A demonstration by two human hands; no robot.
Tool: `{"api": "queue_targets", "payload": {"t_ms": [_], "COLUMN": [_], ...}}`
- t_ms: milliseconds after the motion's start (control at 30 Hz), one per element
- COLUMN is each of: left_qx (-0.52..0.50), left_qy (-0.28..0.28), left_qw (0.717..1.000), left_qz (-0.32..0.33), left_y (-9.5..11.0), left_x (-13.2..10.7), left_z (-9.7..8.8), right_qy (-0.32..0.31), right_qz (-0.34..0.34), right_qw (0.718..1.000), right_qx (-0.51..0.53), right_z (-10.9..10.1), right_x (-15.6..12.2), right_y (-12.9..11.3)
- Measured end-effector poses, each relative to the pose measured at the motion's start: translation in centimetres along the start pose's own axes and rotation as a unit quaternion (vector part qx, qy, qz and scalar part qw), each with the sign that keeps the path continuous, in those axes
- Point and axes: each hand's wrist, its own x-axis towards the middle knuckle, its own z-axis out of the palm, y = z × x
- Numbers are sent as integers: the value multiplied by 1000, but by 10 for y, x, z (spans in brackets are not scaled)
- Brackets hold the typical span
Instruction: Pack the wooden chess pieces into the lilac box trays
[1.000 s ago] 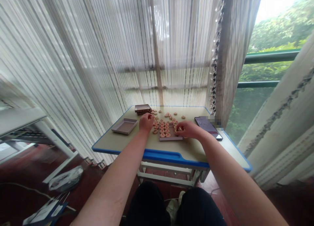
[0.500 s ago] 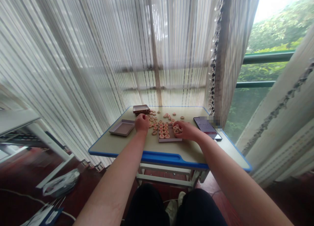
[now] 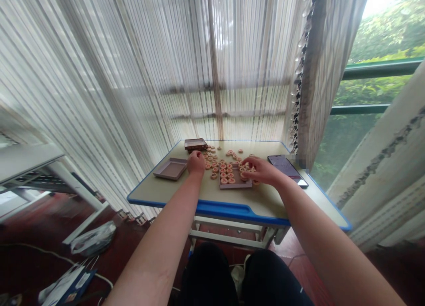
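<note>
Looking down from the person's head, two dark-clothed knees sit lowest in the picture, and both bare forearms reach forward over the blue front edge of a small table [image 3: 232,207].

On the tabletop, a shallow box tray [image 3: 236,184] lies in front of the person, with round wooden game discs [image 3: 227,175] set in rows inside it. More loose discs [image 3: 232,154] are scattered on the table beyond the tray. The right hand [image 3: 262,170] rests at the tray's right side, fingers curled over a few discs there; it looks closed around one, though the piece itself is too small to confirm. The left hand [image 3: 196,162] is balled up, knuckles facing the camera, at the left edge of the loose discs; whether it holds a disc I cannot tell.

The work appears to be part way along, judging by the filled rows and the many discs outside the tray. The next move would call for a fine fingertip pinch and a flat placement beside the pieces already seated.

An empty tray half [image 3: 171,168] lies to the left, a dark box [image 3: 195,144] at the far left corner, and a phone [image 3: 287,169] to the right. Striped sheer curtains [image 3: 166,67] hang behind.

Markings on the discs are unreadable, and both palms are hidden.
</note>
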Motion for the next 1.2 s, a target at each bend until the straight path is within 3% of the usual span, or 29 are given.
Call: {"api": "queue_targets", "payload": {"t_ms": [100,300,467,767,867,1033,1100,1200], "left_qx": [25,82,120,129,89,-45,-113,-232], "left_qy": [-41,-164,-205,-170,-88,41,58,28], "left_qw": [998,978,964,968,989,998,991,963], "left_qz": [34,96,119,128,82,12,-47,-135], "left_y": [1,3,6,8,8,0,-5,-10], "left_x": [-2,-7,-10,-10,-7,3,9,20], "left_z": [0,3,6,6,2,-5,-4,-3], "right_qy": [48,154,157,138,153,145,126,101], "right_qz": [15,118,133,142,186,346,351,327], "right_qw": [999,979,976,978,965,914,915,927], "right_qx": [-6,-63,-66,-70,-101,-154,-154,-152], "right_z": [1,14,16,16,14,6,4,5], "right_x": [3,12,14,15,13,6,6,8], "right_y": [6,30,35,31,31,38,41,43]}}
